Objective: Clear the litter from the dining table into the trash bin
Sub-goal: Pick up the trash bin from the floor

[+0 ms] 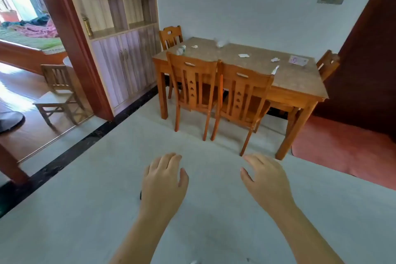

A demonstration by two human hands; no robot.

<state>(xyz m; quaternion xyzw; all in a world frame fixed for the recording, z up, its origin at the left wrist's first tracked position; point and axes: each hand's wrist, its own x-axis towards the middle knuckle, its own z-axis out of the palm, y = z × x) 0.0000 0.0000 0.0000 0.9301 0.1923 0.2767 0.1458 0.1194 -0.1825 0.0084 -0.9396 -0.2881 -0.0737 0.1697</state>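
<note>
The rectangular wooden dining table (pixel 285 80) with a pale stone-look top stands against the grey wall, well apart from the person, and I use it as landmark for all places. Both hands hang low in front of the camera, far on the near side of the table, over bare grey floor. The left hand (pixel 164 180) has fingers spread and loose, holding nothing; the right hand (pixel 266 182) is the same — open, relaxed, empty.

The litter is all on the table top: a clear plastic bottle (pixel 180 49) lying at the table's left end, a small white paper scrap (pixel 194 46) just beside it, a crumpled white ball (pixel 220 43) at the far edge, a flat white scrap (pixel 243 55) near the middle, another crumpled scrap (pixel 275 59) more to the right, a purple-and-white packet (pixel 298 60) near the right end, and a thin white strip (pixel 275 70) at the near edge. The trash bin is not in view, so I cannot say where it is.

Task is approx at zero, by my judgement; the approach comes first.

Risks: two orange wooden chairs (pixel 216 94) are pushed against the table's near side, so reaching over the backs can be awkward & far pieces may be missed. The bottle can roll off the left end if it is bumped. The strip at the near edge may slide down behind a chair — easy to lose.
</note>
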